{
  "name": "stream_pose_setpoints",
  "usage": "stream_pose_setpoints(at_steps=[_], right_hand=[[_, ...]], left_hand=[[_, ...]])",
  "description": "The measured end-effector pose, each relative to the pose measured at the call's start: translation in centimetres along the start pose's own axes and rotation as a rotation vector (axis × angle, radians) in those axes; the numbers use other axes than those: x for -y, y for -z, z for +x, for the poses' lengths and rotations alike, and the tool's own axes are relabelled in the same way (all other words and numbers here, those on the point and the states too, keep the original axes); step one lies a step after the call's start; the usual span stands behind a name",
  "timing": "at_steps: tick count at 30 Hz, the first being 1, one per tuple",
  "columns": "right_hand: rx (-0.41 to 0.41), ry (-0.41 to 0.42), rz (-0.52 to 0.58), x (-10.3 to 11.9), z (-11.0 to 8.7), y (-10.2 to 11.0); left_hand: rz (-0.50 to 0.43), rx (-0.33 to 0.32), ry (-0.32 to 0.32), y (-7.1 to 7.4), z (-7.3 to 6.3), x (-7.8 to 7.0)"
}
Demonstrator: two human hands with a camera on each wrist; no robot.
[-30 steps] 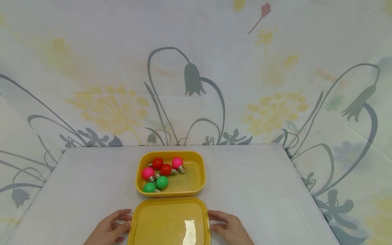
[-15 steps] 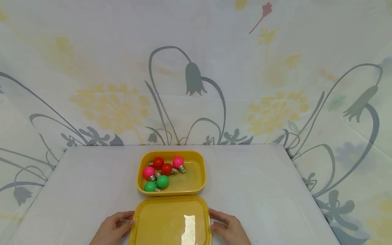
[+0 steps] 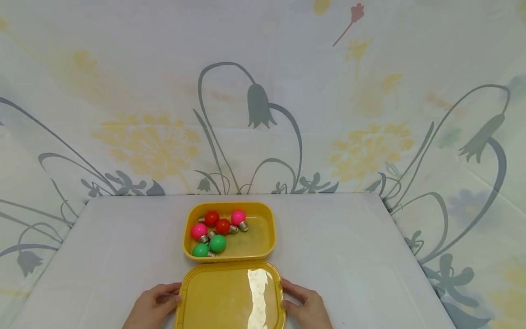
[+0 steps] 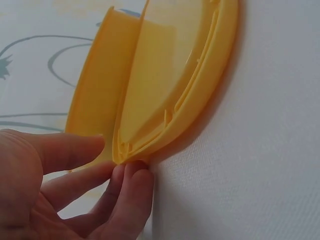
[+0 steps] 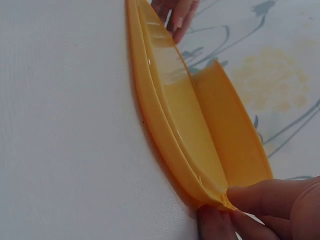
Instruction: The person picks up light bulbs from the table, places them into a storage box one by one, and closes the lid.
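Note:
A yellow plastic lid (image 3: 222,297) lies at the near middle of the table in the head view, its far edge right at the front of a yellow container (image 3: 250,258). My left hand (image 3: 154,304) holds the lid's left edge, fingertips under the rim and thumb close to it in the left wrist view. On the opposite side, my right hand (image 3: 306,301) pinches the lid's right edge between thumb (image 5: 250,197) and fingers. Inside the container are several small light bulbs: green (image 3: 218,243), red (image 3: 212,218) and pink (image 3: 238,217), mostly towards its left.
A white cloth covers the table (image 3: 349,256). Behind it and along both sides hangs a pale flower-patterned curtain (image 3: 312,137).
The lid has shifted slightly away from me, closer to the container, and the glare on it has changed. My left hand has come in against its edge. The bulbs stay put.

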State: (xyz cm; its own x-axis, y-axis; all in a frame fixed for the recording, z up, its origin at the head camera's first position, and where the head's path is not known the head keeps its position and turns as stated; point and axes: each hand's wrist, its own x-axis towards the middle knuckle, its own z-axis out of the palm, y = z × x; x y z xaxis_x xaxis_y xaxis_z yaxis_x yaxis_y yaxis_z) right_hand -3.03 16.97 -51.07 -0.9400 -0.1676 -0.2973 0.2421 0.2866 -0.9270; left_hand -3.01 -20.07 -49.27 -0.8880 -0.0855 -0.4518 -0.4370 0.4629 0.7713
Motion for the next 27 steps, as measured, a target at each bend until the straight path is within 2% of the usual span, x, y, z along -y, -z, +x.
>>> stream_pose_setpoints(at_steps=[8,16,24,27], right_hand=[[-0.047,-0.008,-0.02,-0.1,-0.1,-0.2],[-0.049,-0.01,0.055,-0.2,-0.1,0.2],[-0.037,-0.03,0.122,0.6,-0.4,0.3],[-0.032,-0.04,0.155,1.0,-0.6,0.4]], left_hand=[[-0.009,0.003,0.011,-0.2,0.0,0.0],[-0.101,-0.031,0.006,0.0,-0.4,0.1],[-0.122,-0.043,-0.109,0.9,-1.0,0.1],[-0.13,-0.056,-0.119,1.3,-1.2,-0.2]])
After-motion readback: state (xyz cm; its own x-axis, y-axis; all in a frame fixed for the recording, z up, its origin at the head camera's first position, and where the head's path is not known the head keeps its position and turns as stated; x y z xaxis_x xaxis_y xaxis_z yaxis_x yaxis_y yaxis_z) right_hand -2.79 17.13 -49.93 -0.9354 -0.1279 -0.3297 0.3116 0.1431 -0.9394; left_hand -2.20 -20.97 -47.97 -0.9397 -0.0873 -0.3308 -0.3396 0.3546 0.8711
